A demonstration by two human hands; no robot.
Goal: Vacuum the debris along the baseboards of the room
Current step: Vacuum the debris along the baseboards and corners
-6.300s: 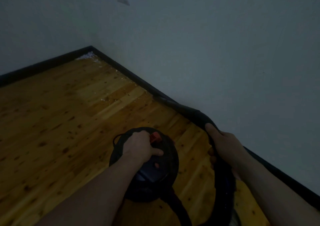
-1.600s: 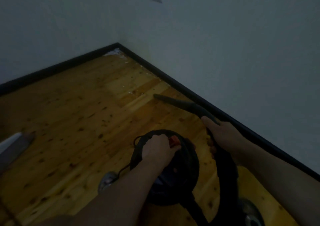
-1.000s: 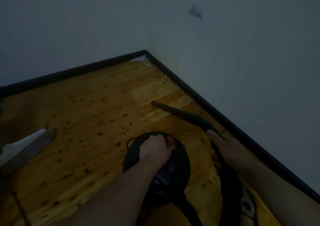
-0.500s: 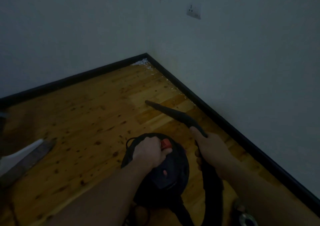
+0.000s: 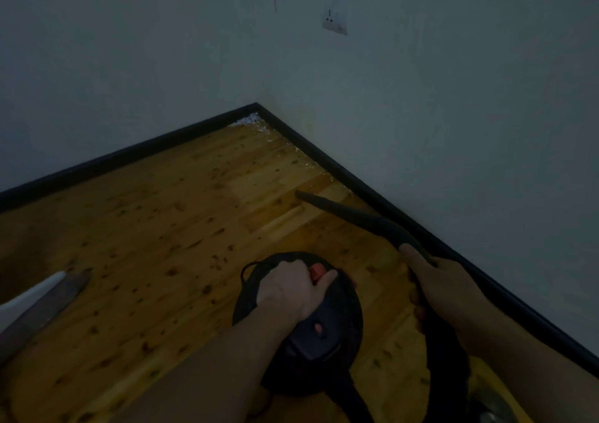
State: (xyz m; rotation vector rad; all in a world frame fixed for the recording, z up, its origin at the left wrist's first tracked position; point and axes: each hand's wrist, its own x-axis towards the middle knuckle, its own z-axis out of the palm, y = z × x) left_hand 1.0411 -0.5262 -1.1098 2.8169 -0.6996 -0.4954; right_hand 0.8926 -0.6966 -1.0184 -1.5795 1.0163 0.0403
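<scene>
A round black vacuum cleaner (image 5: 327, 335) with a red button hangs low over the wooden floor. My left hand (image 5: 288, 289) grips its top handle. My right hand (image 5: 444, 280) holds the black hose just behind the crevice nozzle (image 5: 343, 210). The nozzle's tip points at the floor a little short of the right baseboard (image 5: 389, 208). White debris (image 5: 251, 119) lies piled in the corner, and small white specks trail along the right baseboard toward the nozzle.
Two pale walls meet at the far corner, with a socket (image 5: 334, 24) on the right wall. A pale slanted board or panel (image 5: 35, 306) enters at the left edge. The hose (image 5: 450, 357) loops down at the lower right.
The nozzle has swung right, closer to the right baseboard, with my right hand. My left hand keeps its grip on the vacuum handle.
</scene>
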